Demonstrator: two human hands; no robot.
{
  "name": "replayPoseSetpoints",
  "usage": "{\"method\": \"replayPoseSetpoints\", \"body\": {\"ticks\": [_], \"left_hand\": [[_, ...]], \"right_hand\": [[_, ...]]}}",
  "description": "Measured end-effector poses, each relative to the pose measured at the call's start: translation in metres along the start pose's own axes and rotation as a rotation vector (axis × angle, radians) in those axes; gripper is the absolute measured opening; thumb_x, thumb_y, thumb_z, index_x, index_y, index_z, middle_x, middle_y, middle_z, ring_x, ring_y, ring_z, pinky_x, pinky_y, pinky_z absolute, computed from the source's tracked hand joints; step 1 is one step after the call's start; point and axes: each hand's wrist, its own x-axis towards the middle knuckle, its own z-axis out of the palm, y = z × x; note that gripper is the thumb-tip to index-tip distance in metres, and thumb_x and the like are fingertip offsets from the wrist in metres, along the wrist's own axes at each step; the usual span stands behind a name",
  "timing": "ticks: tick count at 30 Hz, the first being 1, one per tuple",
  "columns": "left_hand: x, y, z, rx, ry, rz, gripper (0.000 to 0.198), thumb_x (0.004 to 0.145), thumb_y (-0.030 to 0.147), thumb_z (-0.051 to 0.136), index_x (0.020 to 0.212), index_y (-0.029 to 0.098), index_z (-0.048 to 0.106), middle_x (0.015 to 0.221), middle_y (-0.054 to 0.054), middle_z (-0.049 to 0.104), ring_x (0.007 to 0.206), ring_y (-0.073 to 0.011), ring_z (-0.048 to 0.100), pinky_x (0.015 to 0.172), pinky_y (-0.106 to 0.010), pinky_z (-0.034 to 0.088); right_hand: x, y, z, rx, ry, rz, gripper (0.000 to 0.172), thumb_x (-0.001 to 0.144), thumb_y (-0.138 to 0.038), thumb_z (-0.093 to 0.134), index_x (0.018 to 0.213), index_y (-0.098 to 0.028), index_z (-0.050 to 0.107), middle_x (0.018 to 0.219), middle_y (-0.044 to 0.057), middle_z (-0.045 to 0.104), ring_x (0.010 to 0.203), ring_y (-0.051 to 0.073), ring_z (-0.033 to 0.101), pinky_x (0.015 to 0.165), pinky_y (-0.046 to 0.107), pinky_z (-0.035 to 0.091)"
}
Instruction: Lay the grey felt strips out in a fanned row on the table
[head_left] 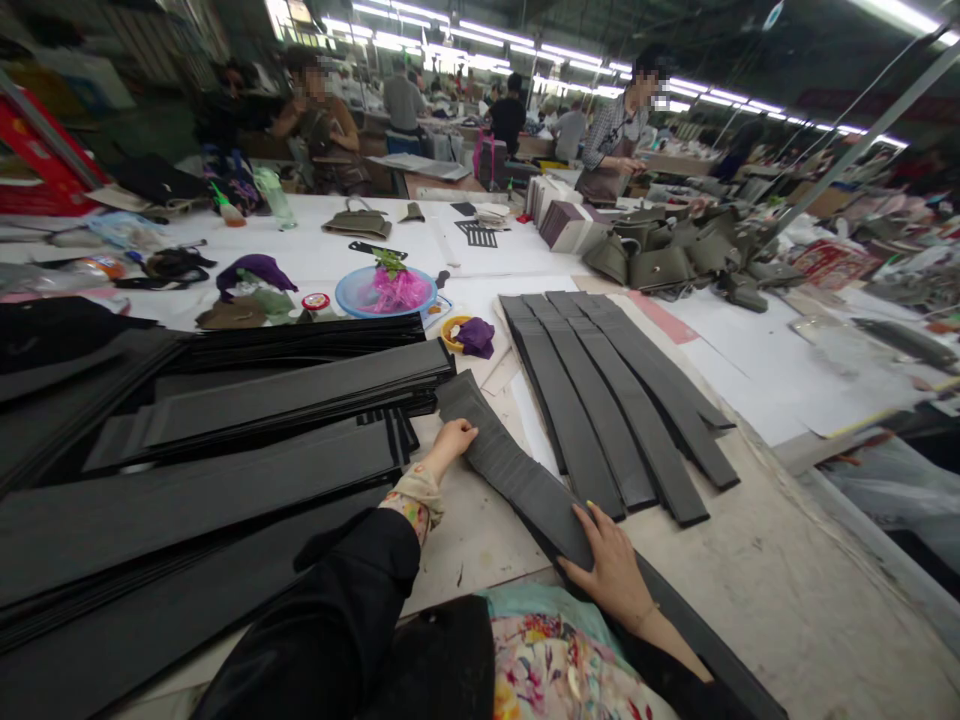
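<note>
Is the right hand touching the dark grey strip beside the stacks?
Touching: the head view shows the right hand lying with its fingers on the dark grey strip.

Bright, even light falls from rows of fluorescent tube lights (480,40) across the factory ceiling, burning to white glare at the top of the view. Shadows are faint and soft. The white table covering (315,240) looks very bright, while the dark strips (630,420) stay fairly crisp. A wide-angle lens bends the edges, and distant workstations look soft.
</note>
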Motion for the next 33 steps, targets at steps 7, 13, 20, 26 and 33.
{"method": "replayPoseSetpoints", "body": {"ticks": [7,13,20,26,33], "left_hand": [[-0.003,0.003,0.004,0.015,-0.011,0.002,0.02,0.082,0.032,0.053,0.077,0.012,0.058,0.079,-0.001,0.061,0.074,-0.0124,0.057,0.071,-0.032,0.047],[-0.011,0.01,0.005,0.007,0.056,0.006,0.013,0.074,0.025,0.058,0.069,0.015,0.065,0.081,-0.005,0.061,0.079,-0.0146,0.056,0.074,-0.025,0.044],[-0.017,0.013,0.008,0.015,0.099,0.002,0.013,0.073,0.027,0.059,0.069,0.017,0.065,0.084,-0.005,0.057,0.082,-0.0154,0.056,0.077,-0.024,0.042],[-0.022,0.011,0.012,0.024,0.169,-0.012,0.013,0.073,0.029,0.059,0.073,0.016,0.059,0.092,-0.007,0.053,0.084,-0.0157,0.054,0.08,-0.025,0.041],[-0.025,-0.004,0.0,0.016,0.195,-0.07,0.03,0.068,0.03,0.064,0.091,0.016,0.052,0.094,-0.007,0.057,0.09,-0.0184,0.054,0.077,-0.027,0.04]], "right_hand": [[-0.005,0.003,-0.001,0.015,0.023,-0.007,0.067,0.074,-0.048,0.051,0.132,-0.019,0.033,0.13,0.014,0.04,0.118,0.028,0.04,0.095,0.044,0.036],[-0.011,0.008,-0.002,0.006,0.011,-0.008,0.067,0.074,-0.049,0.052,0.131,-0.018,0.034,0.13,0.015,0.04,0.117,0.028,0.041,0.094,0.044,0.036],[-0.012,0.01,-0.003,0.014,-0.001,0.004,0.067,0.073,-0.048,0.052,0.131,-0.019,0.034,0.13,0.014,0.041,0.117,0.028,0.041,0.094,0.044,0.036],[-0.014,0.011,-0.001,0.03,0.005,0.001,0.067,0.074,-0.048,0.052,0.132,-0.021,0.032,0.131,0.014,0.04,0.118,0.028,0.041,0.094,0.045,0.035],[-0.014,0.009,0.0,0.015,0.007,0.008,0.067,0.075,-0.048,0.051,0.132,-0.02,0.031,0.132,0.015,0.038,0.119,0.029,0.04,0.095,0.045,0.034]]}}
